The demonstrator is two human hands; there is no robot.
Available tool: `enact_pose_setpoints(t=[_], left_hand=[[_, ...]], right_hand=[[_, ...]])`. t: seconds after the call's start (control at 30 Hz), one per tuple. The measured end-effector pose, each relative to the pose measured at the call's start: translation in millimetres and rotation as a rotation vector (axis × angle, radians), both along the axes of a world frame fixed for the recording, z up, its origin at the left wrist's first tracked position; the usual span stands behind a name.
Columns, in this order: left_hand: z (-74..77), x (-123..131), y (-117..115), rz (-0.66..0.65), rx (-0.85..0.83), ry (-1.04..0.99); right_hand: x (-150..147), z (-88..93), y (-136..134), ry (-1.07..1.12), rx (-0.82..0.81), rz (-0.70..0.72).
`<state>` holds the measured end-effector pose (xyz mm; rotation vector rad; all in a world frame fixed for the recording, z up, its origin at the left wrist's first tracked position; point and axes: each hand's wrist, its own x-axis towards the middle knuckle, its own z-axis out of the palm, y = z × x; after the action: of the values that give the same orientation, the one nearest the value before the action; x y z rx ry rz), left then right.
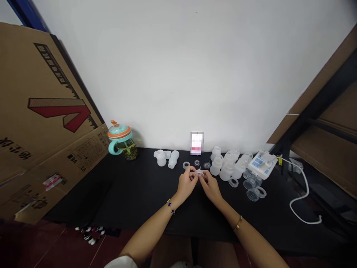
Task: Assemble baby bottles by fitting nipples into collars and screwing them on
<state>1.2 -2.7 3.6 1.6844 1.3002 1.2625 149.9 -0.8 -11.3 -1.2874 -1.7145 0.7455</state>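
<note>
My left hand and my right hand meet over the middle of the black table. Between them, both sets of fingertips pinch a small whitish ring-shaped piece with a thin spike pointing up. Just beyond my fingers lie a clear spiked disc and a similar disc. A loose white ring rests beyond my left hand. To the right of my right hand, several frosted plastic bottle-like parts stand and lie close together, with another ring in front of them.
A teal-lidded jug stands at the left beside a big cardboard box. Frosted parts lie near the wall. At the right, a white device with a white cable leans over clear cups.
</note>
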Motion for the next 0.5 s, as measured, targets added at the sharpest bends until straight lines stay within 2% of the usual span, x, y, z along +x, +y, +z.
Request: enact_pose_setpoints(t=[0.5], left_hand=[[-2.2,0.4,0.8,0.01,0.01,0.01]], right_hand=[[0.1,0.2,-0.4,-0.026,0.007,-0.005]])
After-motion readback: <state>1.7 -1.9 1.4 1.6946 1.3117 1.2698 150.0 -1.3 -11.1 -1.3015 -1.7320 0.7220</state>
